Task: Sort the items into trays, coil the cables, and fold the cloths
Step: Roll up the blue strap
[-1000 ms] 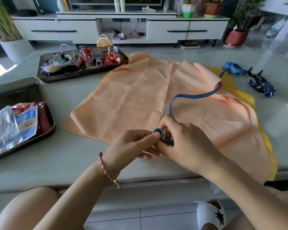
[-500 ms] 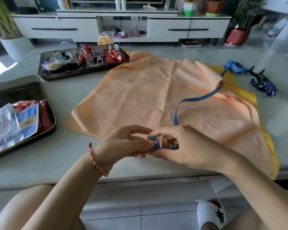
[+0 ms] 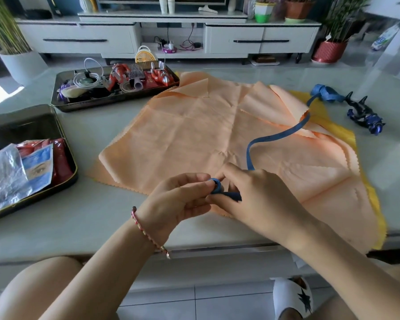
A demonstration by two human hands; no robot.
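Pinching the blue strap (image 3: pixel 275 136) at its coiled end — left hand (image 3: pixel 176 199) and right hand (image 3: pixel 259 192) both gripping it — over a peach cloth (image 3: pixel 194 135).

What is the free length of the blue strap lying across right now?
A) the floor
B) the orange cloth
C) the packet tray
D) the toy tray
B: the blue strap, its rolled end pinched between the left hand and right hand, trails away over the orange cloth.

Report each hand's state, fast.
Left hand: closed, pinching the rolled end of the blue strap.
Right hand: closed, gripping the same strap beside the roll.
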